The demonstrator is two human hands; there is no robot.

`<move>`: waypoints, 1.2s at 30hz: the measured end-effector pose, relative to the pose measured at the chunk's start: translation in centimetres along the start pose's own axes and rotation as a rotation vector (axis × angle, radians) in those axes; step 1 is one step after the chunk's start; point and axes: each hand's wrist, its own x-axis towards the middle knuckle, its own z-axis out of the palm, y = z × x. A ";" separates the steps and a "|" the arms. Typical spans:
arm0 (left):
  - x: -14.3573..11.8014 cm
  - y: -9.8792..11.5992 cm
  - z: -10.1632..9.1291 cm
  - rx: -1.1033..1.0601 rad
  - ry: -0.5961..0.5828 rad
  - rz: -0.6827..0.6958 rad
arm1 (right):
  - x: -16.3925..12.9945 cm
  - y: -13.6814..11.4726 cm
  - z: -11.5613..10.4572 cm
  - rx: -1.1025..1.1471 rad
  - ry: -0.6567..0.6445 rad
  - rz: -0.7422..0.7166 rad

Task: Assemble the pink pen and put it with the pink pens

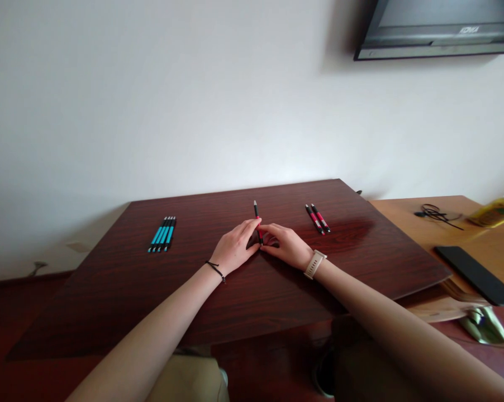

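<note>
Between my hands, at the middle of the dark wooden table (260,301), is a red and black pen (256,210) with its silver tip pointing away from me. My left hand (236,240) has fingers and thumb closed on the pen from the left. From the right, my right hand (289,244) pinches the same pen near its close end. My fingers cover part of the barrel. Several light blue and black pens (162,234) lie side by side on the left. To the right lie two red and black pens (318,219), next to each other.
A lighter wooden table (407,218) adjoins on the right, bearing a black cable (434,213), a flat black object (476,273) and a yellow package (495,212). The white wall (218,100) rises behind, with a television (440,33) mounted at upper right.
</note>
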 end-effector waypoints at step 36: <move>0.2 0.4 -0.1 0.053 -0.033 -0.024 | -3.7 6.0 -13.7 -0.579 -0.268 0.102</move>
